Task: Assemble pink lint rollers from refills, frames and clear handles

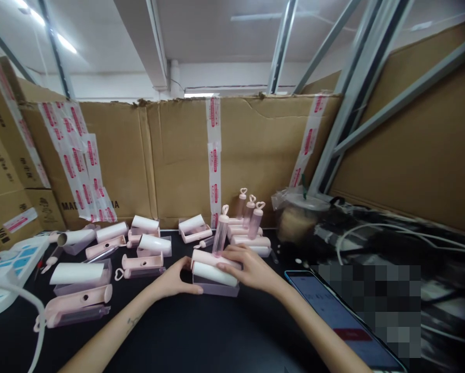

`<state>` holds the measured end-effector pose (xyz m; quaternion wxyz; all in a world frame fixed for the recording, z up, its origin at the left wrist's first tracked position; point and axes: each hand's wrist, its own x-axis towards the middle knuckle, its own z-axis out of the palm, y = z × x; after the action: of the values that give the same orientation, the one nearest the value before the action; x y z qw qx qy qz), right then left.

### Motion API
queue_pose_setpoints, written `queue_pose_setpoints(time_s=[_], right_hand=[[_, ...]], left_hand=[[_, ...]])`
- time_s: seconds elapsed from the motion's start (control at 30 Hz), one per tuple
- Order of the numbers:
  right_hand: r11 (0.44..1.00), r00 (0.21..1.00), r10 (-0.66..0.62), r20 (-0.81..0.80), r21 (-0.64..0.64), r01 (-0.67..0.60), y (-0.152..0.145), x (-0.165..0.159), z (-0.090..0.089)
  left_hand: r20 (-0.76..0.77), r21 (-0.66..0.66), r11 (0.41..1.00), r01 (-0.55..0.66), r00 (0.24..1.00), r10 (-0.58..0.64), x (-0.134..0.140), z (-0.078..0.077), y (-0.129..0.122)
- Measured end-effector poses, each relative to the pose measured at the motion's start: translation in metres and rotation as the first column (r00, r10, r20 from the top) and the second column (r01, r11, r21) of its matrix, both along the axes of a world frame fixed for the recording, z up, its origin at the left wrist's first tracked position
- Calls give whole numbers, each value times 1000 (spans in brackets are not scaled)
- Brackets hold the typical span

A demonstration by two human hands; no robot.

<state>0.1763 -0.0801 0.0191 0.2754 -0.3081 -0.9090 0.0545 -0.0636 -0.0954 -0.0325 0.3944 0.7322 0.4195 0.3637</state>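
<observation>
In the middle of the table, both hands are on a lint roller [215, 274]. It has a pale pink body, a white paper roll, a clear tray-like cover at the front and an upright clear pink handle [221, 233] with a heart-shaped loop. My left hand [177, 278] grips its left end, thumb along the clear cover and fingers partly hidden behind. My right hand [248, 264] closes on the right end, with fingers over the pink body and the white roll. Just behind stand three similar rollers [251, 241] with upright heart handles.
Several unassembled sets of white rolls [78, 273], pink bodies [80, 301] and handles lie to the left. A power strip [18, 269] with a white cable is far left. On the right are a phone [333, 305], a drink cup [300, 217] and tangled cables. Cardboard [181, 155] walls the back.
</observation>
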Motion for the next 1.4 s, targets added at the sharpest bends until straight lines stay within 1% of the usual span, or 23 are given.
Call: queue_pose_setpoints(time_s=[0.13, 0.37, 0.47, 0.57, 0.63, 0.67, 0.77, 0.8, 0.83, 0.9, 0.97, 1.03, 1.1, 1.17, 1.2, 1.27, 1.33, 1.4], right_hand=[[996, 998, -3, 65, 88, -3, -6, 1, 4], [987, 984, -15, 177, 160, -14, -13, -1, 10], [989, 978, -21, 209, 148, -10, -11, -6, 3], [994, 982, -20, 186, 108, 0, -11, -10, -9], [995, 988, -31, 150, 97, 17, -11, -10, -13], [996, 990, -16, 140, 84, 4, -11, -9, -12], [989, 972, 150, 180, -31, -146, -1, -7, 0], [985, 967, 169, 189, -61, -160, 7, -8, 6], [987, 969, 157, 193, -74, -145, 17, -10, 13], [1000, 988, -3, 153, -26, 7, 43, -18, 23], [997, 985, -80, 150, -13, 83, 72, -30, 27], [986, 973, -156, 171, -26, 162, 99, -42, 23], [975, 961, -206, 182, -44, 217, 119, -53, 14], [969, 958, -228, 175, -52, 240, 131, -61, 2], [969, 959, -230, 168, -53, 242, 134, -64, -4], [971, 962, -226, 151, -50, 236, 138, -68, -15], [971, 965, -227, 131, -48, 235, 139, -71, -25], [966, 963, -246, 111, -53, 253, 139, -73, -32]], left_hand=[[-13, 0, 1000, -1, 1000, 1, -1, -2, 2], [-20, 8, 1000, 14, 1000, -14, -2, -1, 1], [-35, 8, 1000, 28, 999, -27, -4, -1, 2], [-56, 22, 999, 22, 998, -21, -5, 0, 2], [-92, 68, 998, 4, 996, 2, -4, 3, 0], [-125, 101, 995, -12, 992, 24, -4, 5, -3], [-246, 157, 986, -53, 965, 91, -3, 14, -11], [-285, 160, 986, -56, 953, 100, -3, 17, -15], [-320, 159, 986, -51, 942, 100, -3, 20, -18], [-407, 195, 980, -33, 907, 111, -4, 25, -23], [-514, 275, 961, -5, 844, 151, -5, 31, -27], [-630, 331, 942, 57, 756, 176, -6, 37, -30], [-717, 341, 929, 146, 679, 157, -7, 45, -32], [-750, 343, 915, 211, 648, 132, -10, 54, -35], [-746, 361, 905, 223, 652, 137, -13, 60, -37], [-707, 427, 881, 205, 684, 183, -19, 74, -39], [-638, 501, 853, 147, 729, 249, -27, 91, -36], [-550, 558, 829, 49, 770, 325, -33, 110, -25]])
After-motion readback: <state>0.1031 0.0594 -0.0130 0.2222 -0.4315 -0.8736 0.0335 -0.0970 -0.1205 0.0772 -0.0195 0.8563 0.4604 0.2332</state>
